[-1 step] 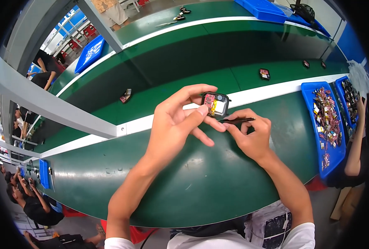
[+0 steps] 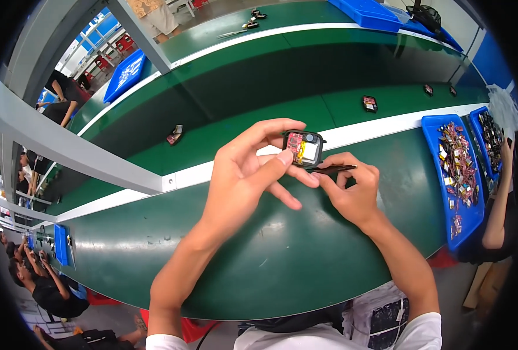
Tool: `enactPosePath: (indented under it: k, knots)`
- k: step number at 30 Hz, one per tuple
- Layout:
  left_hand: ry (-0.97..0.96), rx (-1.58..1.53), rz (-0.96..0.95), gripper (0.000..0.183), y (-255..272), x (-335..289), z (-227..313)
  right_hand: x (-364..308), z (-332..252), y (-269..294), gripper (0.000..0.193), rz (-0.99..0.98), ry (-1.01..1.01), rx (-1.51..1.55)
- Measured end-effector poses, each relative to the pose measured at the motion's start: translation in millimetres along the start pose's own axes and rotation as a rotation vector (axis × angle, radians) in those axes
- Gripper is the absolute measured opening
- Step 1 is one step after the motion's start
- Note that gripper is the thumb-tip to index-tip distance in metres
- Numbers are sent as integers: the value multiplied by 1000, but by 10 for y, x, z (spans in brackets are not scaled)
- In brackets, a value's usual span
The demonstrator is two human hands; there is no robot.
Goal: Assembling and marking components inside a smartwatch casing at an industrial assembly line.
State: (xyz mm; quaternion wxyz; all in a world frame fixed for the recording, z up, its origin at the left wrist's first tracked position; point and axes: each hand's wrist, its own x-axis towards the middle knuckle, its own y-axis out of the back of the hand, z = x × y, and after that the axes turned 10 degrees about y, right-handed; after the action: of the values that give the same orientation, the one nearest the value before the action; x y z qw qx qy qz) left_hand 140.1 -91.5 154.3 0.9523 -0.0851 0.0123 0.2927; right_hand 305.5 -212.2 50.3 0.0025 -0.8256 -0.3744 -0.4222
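Above the bench, my left hand [image 2: 244, 166] pinches a small black device case [image 2: 304, 149] between thumb and fingers. The case's open side faces up, showing a red circuit board, yellow tape, a silvery-white block and a round dark part. My right hand [image 2: 355, 189] is closed around a slim dark tool [image 2: 336, 169] that looks like tweezers. Its narrow end points left, just below the case and close to my left fingertips. Whether the tool touches the case I cannot tell.
Beyond the green bench [image 2: 259, 251] runs a green belt with similar cases [image 2: 369, 104] on it. At right, a blue tray [image 2: 474, 219] holds many small boards and wires, beside a co-worker's arm [image 2: 498, 210]. A grey metal frame [image 2: 72, 140] stands at left.
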Motion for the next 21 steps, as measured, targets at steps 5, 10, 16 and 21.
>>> enactPosePath:
  k: [5,10,16,21]
  knots:
    - [-1,-86,-68,44,-119,-154,132,7,-8,-6,17,1,-16,23]
    - [22,-126,-92,46,-195,-243,215,8,16,-4,18,8,37,5]
    - [-7,-115,-96,43,-231,-319,260,-17,68,-2,20,-21,79,-23]
    - [-52,-94,-101,42,-273,-365,274,-25,84,7,20,-20,67,-10]
